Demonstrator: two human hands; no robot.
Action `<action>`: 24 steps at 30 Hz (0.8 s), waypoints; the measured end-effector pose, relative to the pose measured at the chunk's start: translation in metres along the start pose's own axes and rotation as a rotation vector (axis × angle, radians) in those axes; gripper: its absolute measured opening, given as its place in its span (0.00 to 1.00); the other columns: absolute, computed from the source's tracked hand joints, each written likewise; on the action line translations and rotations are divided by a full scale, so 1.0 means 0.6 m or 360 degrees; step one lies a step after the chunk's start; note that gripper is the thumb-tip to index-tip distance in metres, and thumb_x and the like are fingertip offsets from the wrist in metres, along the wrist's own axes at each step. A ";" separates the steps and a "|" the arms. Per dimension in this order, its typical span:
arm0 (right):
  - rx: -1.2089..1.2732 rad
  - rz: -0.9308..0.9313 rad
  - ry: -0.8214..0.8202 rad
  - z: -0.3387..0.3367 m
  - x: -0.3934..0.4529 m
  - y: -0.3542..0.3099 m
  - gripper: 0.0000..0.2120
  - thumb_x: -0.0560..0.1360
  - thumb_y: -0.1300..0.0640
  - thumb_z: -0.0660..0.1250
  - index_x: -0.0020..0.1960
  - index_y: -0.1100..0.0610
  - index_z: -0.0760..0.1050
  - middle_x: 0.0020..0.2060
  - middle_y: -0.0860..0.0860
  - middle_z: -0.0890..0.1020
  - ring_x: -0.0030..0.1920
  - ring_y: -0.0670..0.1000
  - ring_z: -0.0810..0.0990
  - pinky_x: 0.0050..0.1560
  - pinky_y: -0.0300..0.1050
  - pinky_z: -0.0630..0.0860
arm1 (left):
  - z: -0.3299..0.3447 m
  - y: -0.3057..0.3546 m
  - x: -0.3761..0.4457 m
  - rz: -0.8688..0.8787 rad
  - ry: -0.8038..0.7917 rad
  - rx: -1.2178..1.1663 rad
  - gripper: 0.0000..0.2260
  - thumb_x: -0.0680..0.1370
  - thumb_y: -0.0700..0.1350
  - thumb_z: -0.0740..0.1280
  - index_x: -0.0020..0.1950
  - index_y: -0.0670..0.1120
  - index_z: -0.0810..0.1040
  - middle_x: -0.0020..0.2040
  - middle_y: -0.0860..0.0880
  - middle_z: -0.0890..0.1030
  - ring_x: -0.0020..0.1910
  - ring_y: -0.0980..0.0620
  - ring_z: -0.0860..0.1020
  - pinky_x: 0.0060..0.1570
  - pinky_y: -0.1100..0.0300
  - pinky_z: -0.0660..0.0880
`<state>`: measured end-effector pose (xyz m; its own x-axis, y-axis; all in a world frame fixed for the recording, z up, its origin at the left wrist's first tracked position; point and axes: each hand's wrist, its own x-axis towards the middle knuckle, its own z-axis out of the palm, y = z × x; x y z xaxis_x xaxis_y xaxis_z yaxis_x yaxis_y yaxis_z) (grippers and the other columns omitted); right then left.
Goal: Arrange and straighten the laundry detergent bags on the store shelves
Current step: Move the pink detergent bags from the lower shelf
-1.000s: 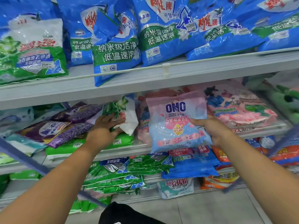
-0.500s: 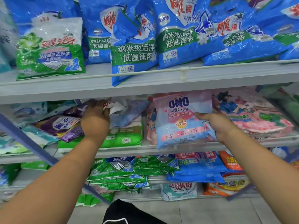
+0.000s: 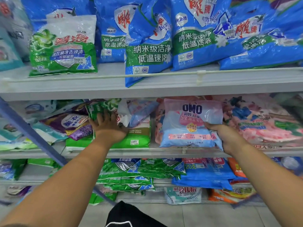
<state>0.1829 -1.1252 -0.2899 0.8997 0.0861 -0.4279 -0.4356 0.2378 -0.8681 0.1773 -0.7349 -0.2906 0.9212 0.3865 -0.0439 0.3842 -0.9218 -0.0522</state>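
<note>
My right hand grips the right edge of a pink and blue OMO detergent bag, held upright at the front of the middle shelf. My left hand lies flat, fingers spread, against a green and white bag that leans on a stack of green bags on the same shelf. Purple bags lie just left of that hand. Pink flowered bags are stacked to the right of the OMO bag.
Big blue bags and a green and white bag stand on the top shelf; one blue bag hangs over its edge. Green, blue and orange bags fill the lower shelf. A blue slanted bar crosses at left.
My left hand has pushed the green and white bag up and back into the shelf and now presses it flat. My right hand has kept the OMO bag upright, moving it slightly deeper.
</note>
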 end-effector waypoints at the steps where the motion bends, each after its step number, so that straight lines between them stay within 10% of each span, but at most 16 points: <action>1: 0.0003 0.0003 0.0005 0.001 -0.002 0.001 0.18 0.80 0.61 0.66 0.67 0.68 0.74 0.57 0.64 0.83 0.56 0.66 0.84 0.46 0.64 0.83 | -0.011 0.006 0.001 -0.0007 -0.0041 -0.0079 0.39 0.75 0.65 0.58 0.82 0.50 0.52 0.83 0.44 0.50 0.80 0.38 0.46 0.75 0.33 0.41; 5: 0.0040 0.0007 0.0028 0.004 -0.004 0.000 0.18 0.80 0.61 0.66 0.67 0.68 0.74 0.57 0.63 0.84 0.51 0.64 0.86 0.42 0.62 0.84 | -0.026 0.054 -0.035 0.0552 0.0764 -0.0581 0.17 0.74 0.51 0.64 0.58 0.44 0.80 0.60 0.39 0.79 0.60 0.38 0.76 0.59 0.45 0.75; 7: 0.0045 0.0011 0.0041 0.006 -0.004 -0.001 0.16 0.80 0.62 0.66 0.65 0.68 0.75 0.56 0.64 0.84 0.46 0.61 0.87 0.36 0.55 0.85 | -0.036 0.087 -0.052 0.0519 0.0625 -0.0687 0.11 0.78 0.51 0.65 0.52 0.45 0.79 0.51 0.43 0.81 0.48 0.41 0.81 0.42 0.56 0.74; 11: 0.0091 0.0019 0.0053 0.007 0.000 0.003 0.17 0.79 0.63 0.66 0.67 0.68 0.74 0.56 0.64 0.84 0.44 0.60 0.87 0.34 0.53 0.84 | -0.034 0.114 -0.013 0.0284 0.0184 -0.0325 0.21 0.79 0.58 0.66 0.67 0.48 0.74 0.60 0.45 0.80 0.58 0.42 0.81 0.50 0.52 0.77; 24: 0.0114 0.0067 0.0075 0.006 0.005 0.010 0.12 0.80 0.62 0.67 0.60 0.68 0.78 0.55 0.65 0.84 0.49 0.63 0.86 0.42 0.60 0.84 | -0.032 0.108 0.037 0.0538 0.0296 0.0019 0.17 0.80 0.56 0.63 0.69 0.55 0.75 0.59 0.45 0.82 0.56 0.43 0.82 0.50 0.55 0.76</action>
<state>0.1832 -1.1201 -0.2953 0.8776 0.0525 -0.4765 -0.4686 0.3034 -0.8296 0.2241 -0.7868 -0.2759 0.9915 0.0478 0.1213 0.0574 -0.9953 -0.0775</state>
